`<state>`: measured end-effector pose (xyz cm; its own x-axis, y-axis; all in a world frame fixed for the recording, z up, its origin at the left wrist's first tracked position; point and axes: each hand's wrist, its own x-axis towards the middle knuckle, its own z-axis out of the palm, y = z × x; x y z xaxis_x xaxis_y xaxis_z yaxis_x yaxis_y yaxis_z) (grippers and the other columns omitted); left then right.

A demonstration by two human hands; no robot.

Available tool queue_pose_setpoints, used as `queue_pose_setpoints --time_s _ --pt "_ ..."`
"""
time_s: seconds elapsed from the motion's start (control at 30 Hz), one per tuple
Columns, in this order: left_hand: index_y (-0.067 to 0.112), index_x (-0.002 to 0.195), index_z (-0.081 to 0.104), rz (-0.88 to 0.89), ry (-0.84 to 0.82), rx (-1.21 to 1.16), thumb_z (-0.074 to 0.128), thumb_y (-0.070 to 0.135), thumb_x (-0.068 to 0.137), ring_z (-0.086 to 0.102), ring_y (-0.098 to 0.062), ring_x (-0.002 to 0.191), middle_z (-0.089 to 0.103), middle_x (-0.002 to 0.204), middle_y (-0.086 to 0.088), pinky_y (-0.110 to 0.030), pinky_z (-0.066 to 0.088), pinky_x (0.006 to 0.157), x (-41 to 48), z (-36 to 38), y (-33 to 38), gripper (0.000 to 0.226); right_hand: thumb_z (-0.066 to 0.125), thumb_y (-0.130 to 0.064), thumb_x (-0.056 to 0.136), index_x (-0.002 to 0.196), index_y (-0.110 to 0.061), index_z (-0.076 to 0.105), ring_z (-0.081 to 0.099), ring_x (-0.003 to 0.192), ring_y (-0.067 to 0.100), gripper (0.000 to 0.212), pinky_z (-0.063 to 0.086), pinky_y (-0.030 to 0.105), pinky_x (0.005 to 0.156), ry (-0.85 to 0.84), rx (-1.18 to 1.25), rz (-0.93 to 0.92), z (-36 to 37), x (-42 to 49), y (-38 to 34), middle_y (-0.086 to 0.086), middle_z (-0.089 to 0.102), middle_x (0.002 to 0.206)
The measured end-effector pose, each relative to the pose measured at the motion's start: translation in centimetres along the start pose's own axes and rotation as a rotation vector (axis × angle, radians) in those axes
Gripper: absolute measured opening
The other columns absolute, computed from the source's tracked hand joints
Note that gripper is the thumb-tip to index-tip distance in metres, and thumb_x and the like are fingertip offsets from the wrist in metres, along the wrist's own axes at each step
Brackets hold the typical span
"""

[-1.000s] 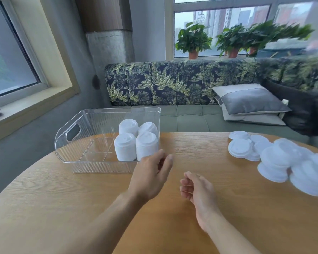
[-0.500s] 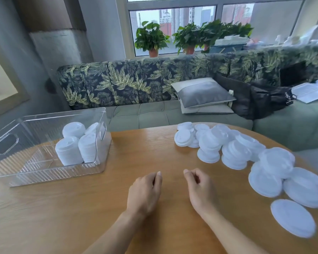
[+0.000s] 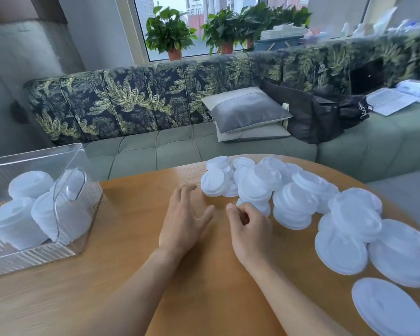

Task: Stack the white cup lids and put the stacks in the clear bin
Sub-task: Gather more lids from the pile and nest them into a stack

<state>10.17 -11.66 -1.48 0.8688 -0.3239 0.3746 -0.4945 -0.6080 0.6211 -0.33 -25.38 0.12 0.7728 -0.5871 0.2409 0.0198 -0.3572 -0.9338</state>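
Observation:
Several white cup lids [image 3: 294,202] lie in a loose pile across the right side of the round wooden table [image 3: 131,299]. The clear bin [image 3: 66,251] stands at the left edge and holds several stacks of lids [image 3: 22,214]. My left hand [image 3: 183,220] hovers over the table middle with fingers spread, just left of the nearest lids, holding nothing. My right hand [image 3: 250,229] is beside it with fingers loosely curled, close to a small lid stack [image 3: 257,190]; nothing is in its grasp.
A green sofa [image 3: 204,151] with a leaf-print back curves behind the table, carrying a grey cushion [image 3: 247,112] and a dark bag [image 3: 325,115]. Potted plants [image 3: 170,35] stand on the window sill. One lid [image 3: 386,309] lies near the table's right front edge.
The view has swung right, from the bin to the loose lids. Both hands have moved away from the bin toward the pile, and the left hand's fingers have spread.

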Motion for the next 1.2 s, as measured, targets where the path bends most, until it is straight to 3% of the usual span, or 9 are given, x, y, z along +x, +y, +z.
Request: queue_pose_setpoints --time_s 0.1,0.23,0.43,0.6,0.73,0.83,0.93,1.07,1.2 --pt "0.031 0.154 0.032 -0.009 -0.052 0.023 0.076 0.058 0.083 0.034 -0.007 0.142 0.038 0.154 0.011 -0.029 0.036 0.111 2.7 1.2 -0.1 0.088 0.057 -0.04 0.103 0.079 -0.029 0.057 0.059 0.07 0.004 0.026 0.044 0.013 0.063 0.07 0.085 0.023 0.4 0.7 0.2 -0.02 0.064 0.073" --pt "0.033 0.158 0.027 -0.031 -0.106 0.022 0.08 0.066 0.076 0.038 -0.015 0.146 0.042 0.159 0.011 -0.038 0.038 0.117 5.4 2.4 -0.3 0.103 0.057 -0.042 0.102 0.085 -0.03 0.059 0.06 0.068 0.012 0.021 0.047 0.019 0.063 0.08 0.142 0.024 0.7 0.9 0.5 -0.008 0.065 0.077" --pt "0.038 0.149 0.032 -0.035 -0.112 -0.043 0.083 0.063 0.073 0.056 -0.023 0.129 0.059 0.14 0.01 -0.049 0.05 0.103 6.4 2.7 -0.3 0.095 0.055 -0.045 0.101 0.086 -0.029 0.059 0.059 0.065 0.013 0.022 0.049 0.024 0.063 0.073 0.141 0.045 0.7 1.0 0.6 -0.001 0.064 0.071" --pt "0.029 0.14 0.046 -0.017 0.053 -0.17 0.088 0.045 0.074 0.054 -0.01 0.124 0.055 0.133 0.017 -0.026 0.044 0.099 4.1 1.9 -0.4 0.08 0.055 -0.043 0.103 0.085 -0.025 0.06 0.059 0.066 0.015 0.025 0.046 0.021 0.063 0.083 0.125 0.034 0.6 0.7 0.4 0.001 0.063 0.07" --pt "0.028 0.14 0.045 -0.013 0.082 -0.225 0.09 0.04 0.074 0.052 -0.002 0.119 0.053 0.134 0.013 -0.002 0.035 0.094 0.5 0.5 -0.1 0.08 0.056 -0.041 0.102 0.091 -0.025 0.062 0.066 0.074 0.015 0.02 0.053 0.032 0.072 0.044 0.09 0.066 0.6 -0.1 0.0 -0.004 0.069 0.08" --pt "0.034 0.138 0.043 -0.05 0.063 -0.224 0.088 0.052 0.072 0.054 0.0 0.116 0.053 0.133 0.018 -0.008 0.041 0.088 -2.9 -1.2 0.4 0.082 0.057 -0.039 0.101 0.099 -0.03 0.063 0.07 0.086 0.009 0.012 0.051 0.025 0.078 -0.053 0.07 0.082 1.1 -1.5 -0.5 -0.008 0.072 0.091" --pt "0.036 0.139 0.042 -0.111 0.054 -0.222 0.082 0.07 0.066 0.056 0.0 0.114 0.054 0.132 0.02 -0.021 0.047 0.086 -6.5 -3.2 1.1 0.09 0.056 -0.038 0.102 0.103 -0.03 0.067 0.068 0.084 0.0 0.014 0.048 0.016 0.076 -0.137 0.031 0.071 1.7 -4.0 -1.1 -0.011 0.074 0.084" --pt "0.037 0.138 0.042 -0.156 0.075 -0.236 0.082 0.074 0.066 0.058 0.002 0.112 0.055 0.131 0.021 -0.023 0.05 0.085 -11.4 -6.0 1.9 0.09 0.057 -0.03 0.103 0.095 -0.033 0.068 0.07 0.08 0.003 0.014 0.051 0.022 0.073 -0.203 0.061 0.094 2.0 -7.8 -2.2 -0.014 0.074 0.078" --pt "0.035 0.136 0.042 -0.192 0.077 -0.235 0.085 0.072 0.065 0.058 0.002 0.112 0.057 0.128 0.02 -0.012 0.045 0.081 -15.8 -8.2 2.1 0.091 0.062 -0.031 0.096 0.086 -0.025 0.074 0.071 0.076 0.019 0.017 0.058 0.045 0.086 -0.31 0.202 0.223 1.5 -11.2 -3.7 -0.002 0.074 0.075"
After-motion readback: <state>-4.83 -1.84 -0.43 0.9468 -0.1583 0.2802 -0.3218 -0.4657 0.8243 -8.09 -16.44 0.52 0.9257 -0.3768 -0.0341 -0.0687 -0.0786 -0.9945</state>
